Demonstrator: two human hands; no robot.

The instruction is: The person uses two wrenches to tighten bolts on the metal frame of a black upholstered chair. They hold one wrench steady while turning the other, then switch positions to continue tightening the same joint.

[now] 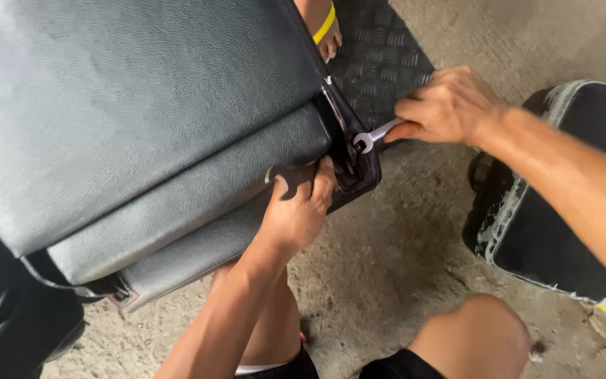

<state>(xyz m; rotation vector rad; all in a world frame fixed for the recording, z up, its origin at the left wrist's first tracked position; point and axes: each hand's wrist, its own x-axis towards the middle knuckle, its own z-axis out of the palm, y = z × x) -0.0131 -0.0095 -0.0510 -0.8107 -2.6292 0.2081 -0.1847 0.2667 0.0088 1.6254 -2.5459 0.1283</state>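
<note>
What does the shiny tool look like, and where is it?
Find the big black padded seat filling the left side. At its right corner sits a dark bracket, steadied by the left hand. The spanner pokes from the right hand onto that bracket: small, thin, silvery metal, the only bright thing there.

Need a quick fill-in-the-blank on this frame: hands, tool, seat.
1. The right hand grips a silver ____ at the seat's side bracket.
2. The left hand steadies the edge of the ____ vinyl seat.
3. The ground beneath is bare ____.

Missing words: wrench; black; concrete
</note>
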